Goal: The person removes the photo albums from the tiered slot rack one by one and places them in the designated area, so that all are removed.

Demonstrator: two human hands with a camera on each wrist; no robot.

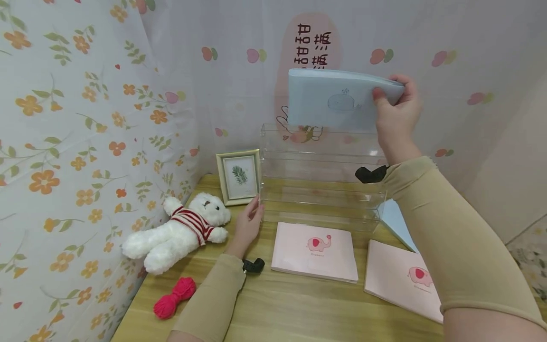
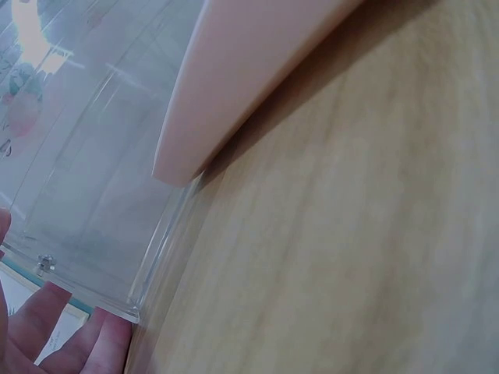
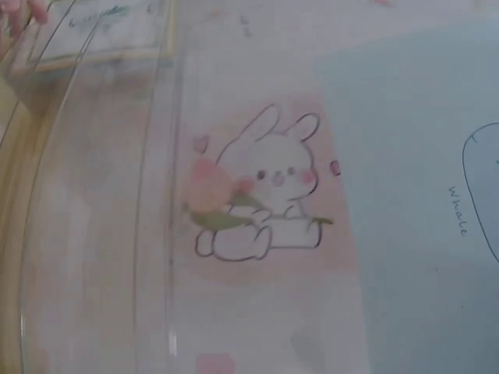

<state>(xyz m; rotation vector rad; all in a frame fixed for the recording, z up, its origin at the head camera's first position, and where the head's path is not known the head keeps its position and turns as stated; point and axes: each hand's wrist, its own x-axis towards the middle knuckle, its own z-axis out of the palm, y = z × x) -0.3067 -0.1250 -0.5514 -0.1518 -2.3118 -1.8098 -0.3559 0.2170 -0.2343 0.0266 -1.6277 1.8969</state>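
Observation:
High at the back, my right hand (image 1: 398, 111) pinches the right end of a light blue booklet (image 1: 318, 97) with a whale drawing, thumb in front. The booklet hangs above a clear acrylic rack (image 1: 316, 214) with several tiers; in the right wrist view its blue cover (image 3: 421, 195) shows the word "Whale". My left hand (image 1: 248, 223) rests against the rack's left side, its fingers extended. The left wrist view has those fingers (image 2: 39, 319) touching the lower edge of the clear panel (image 2: 101, 195). A pink elephant booklet (image 1: 295, 251) lies just in front of the rack.
Another pink booklet (image 1: 386, 273) and a blue one (image 1: 396, 221) lie at the right, partly behind my right arm. A picture frame (image 1: 223, 178) stands left of the rack. A white teddy bear (image 1: 171, 237) and pink yarn (image 1: 167, 306) lie farther left.

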